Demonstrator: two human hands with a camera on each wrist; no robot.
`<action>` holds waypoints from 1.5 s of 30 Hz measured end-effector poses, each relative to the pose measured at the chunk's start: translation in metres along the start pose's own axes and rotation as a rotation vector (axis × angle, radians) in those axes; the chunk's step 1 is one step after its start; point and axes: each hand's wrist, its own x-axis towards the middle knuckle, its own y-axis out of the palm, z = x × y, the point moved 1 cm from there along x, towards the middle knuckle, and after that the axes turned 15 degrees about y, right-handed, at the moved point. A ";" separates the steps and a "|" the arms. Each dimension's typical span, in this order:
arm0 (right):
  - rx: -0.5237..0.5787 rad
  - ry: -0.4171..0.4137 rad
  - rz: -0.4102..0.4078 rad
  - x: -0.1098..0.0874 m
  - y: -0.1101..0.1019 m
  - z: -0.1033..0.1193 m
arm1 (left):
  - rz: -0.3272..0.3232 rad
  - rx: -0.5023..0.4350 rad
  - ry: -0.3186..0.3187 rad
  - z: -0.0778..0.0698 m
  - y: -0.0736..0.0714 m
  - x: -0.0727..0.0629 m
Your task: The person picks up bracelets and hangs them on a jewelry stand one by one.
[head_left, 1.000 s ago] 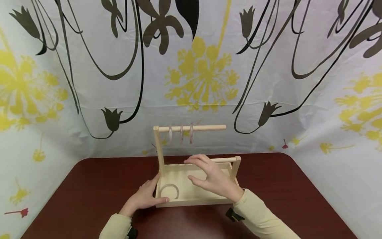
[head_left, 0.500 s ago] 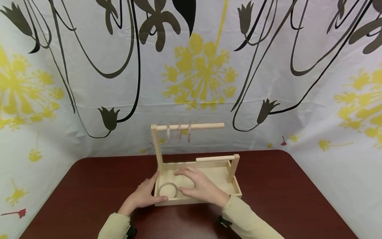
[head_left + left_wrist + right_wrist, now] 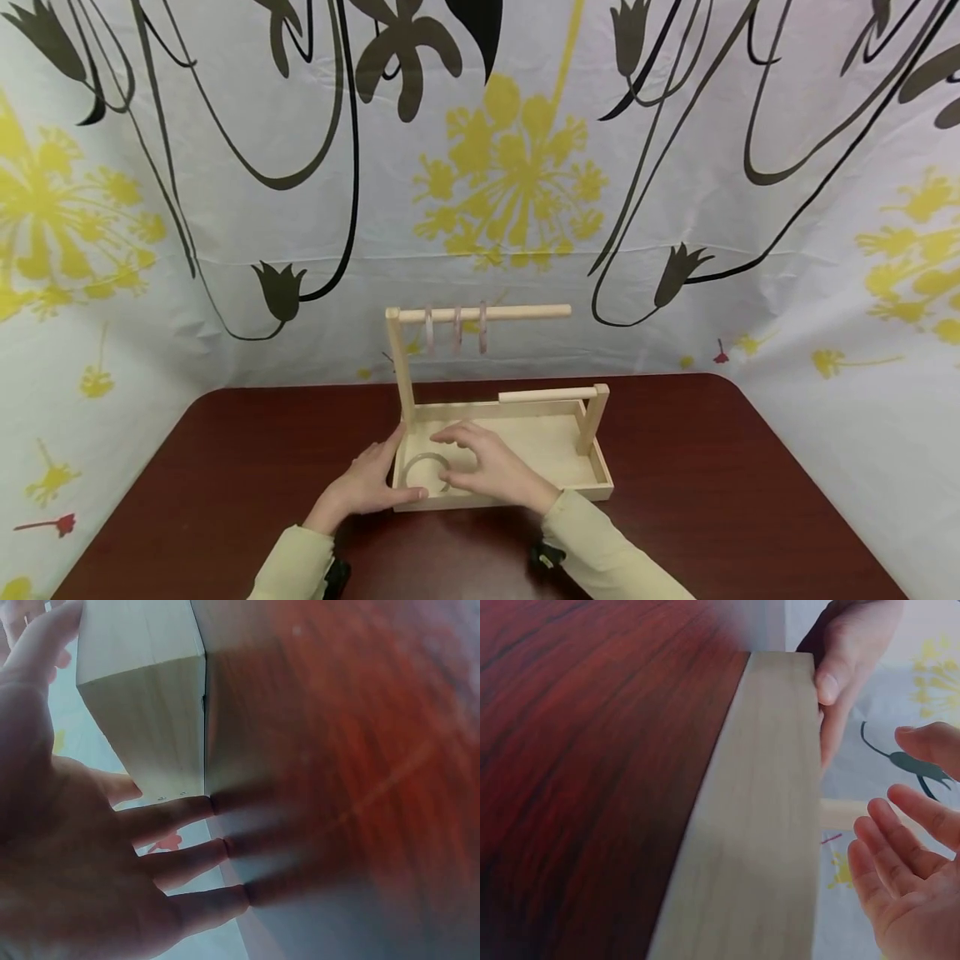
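A pale wooden tray stand (image 3: 555, 494) sits on the table. My left hand (image 3: 366, 483) rests at its left end, thumb on the front wall, the other fingers spread and straight along the end. In the left wrist view, fingertips (image 3: 225, 850) touch the tabletop. Inside the tray's left corner lies a translucent bangle (image 3: 424, 456), partly hidden by my right hand. That hand (image 3: 491, 467) hovers over the tray with thumb and fingers apart, its thumb near the bangle's right side; touching or not, I cannot tell. The right wrist view shows the palm (image 3: 919, 900) with nothing in it.
Three pinkish bangles (image 3: 457, 331) hang from the stand's upper left rod (image 3: 532, 312). A lower rod (image 3: 543, 395) juts left from the post (image 3: 592, 421) at the right end. Dark red table (image 3: 697, 483) surrounds the tray, and a patterned cloth (image 3: 480, 208) stands behind.
My right hand has come down and left, from beside the lower rod to the bangle in the tray. The left hand stays at the tray's left end.
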 end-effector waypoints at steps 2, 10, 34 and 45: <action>0.020 0.022 0.020 0.002 0.004 -0.001 | 0.009 -0.004 0.001 0.000 0.000 0.000; -0.004 0.099 0.071 0.011 0.022 -0.007 | 0.028 -0.020 0.025 0.001 -0.002 0.001; -0.132 0.239 0.137 0.023 0.034 -0.018 | 0.031 -0.028 -0.008 -0.002 -0.005 0.000; -0.171 0.195 0.102 0.026 0.031 -0.017 | 0.024 -0.028 -0.020 -0.003 -0.004 0.000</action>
